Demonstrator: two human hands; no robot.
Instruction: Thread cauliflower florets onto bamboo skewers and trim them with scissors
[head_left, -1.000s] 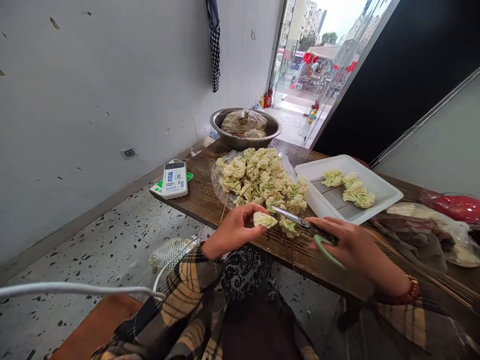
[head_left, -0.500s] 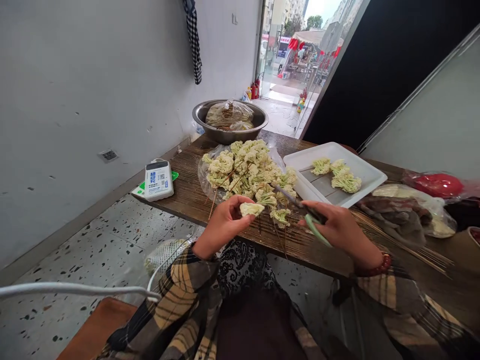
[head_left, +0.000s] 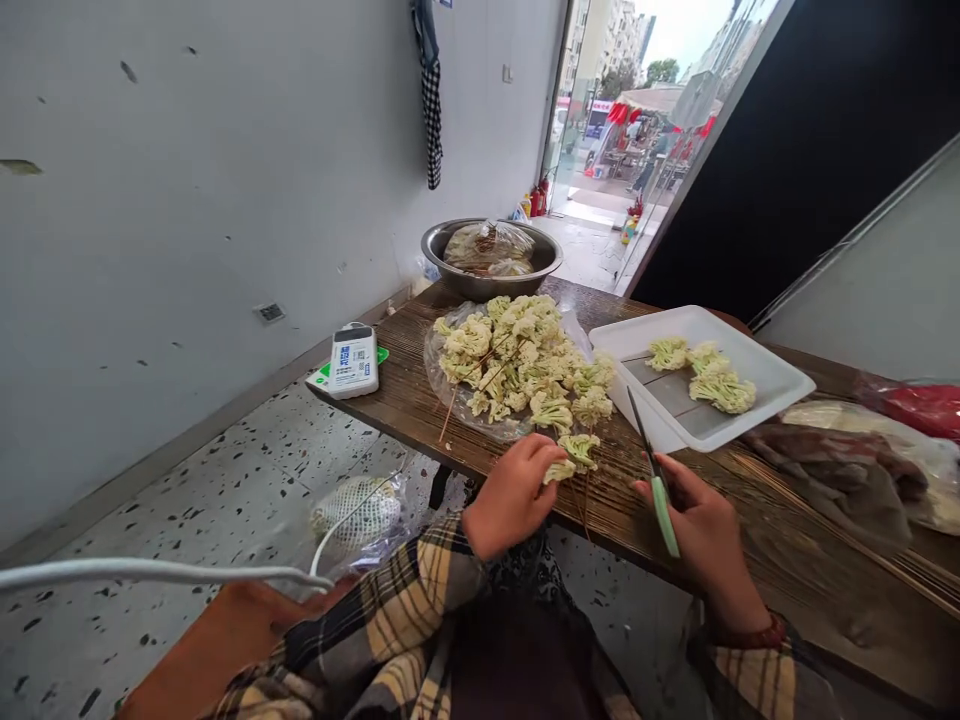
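In the head view my left hand (head_left: 517,492) is closed in a pinch around a small cauliflower floret (head_left: 557,471). It hangs at the table's front edge, beside another floret (head_left: 580,450) lying on the wood. My right hand (head_left: 701,520) grips green-handled scissors (head_left: 661,508), their dark blades pointing up and away, close to the white tray's near corner. Behind my hands a heap of cauliflower florets (head_left: 517,355) lies on a clear plastic bag, with thin wooden skewers among it. The white tray (head_left: 776,395) holds several florets.
A steel basin (head_left: 491,284) with plastic-wrapped contents stands at the back of the wooden table (head_left: 405,395). A white device (head_left: 352,362) sits at the left corner. Right of the tray are a brown cloth (head_left: 847,470) and bags. A white cable (head_left: 187,570) crosses at lower left.
My left hand has moved right with the floret, towards the table's front edge. My right hand has turned the scissors more upright. The whole view has shifted somewhat.
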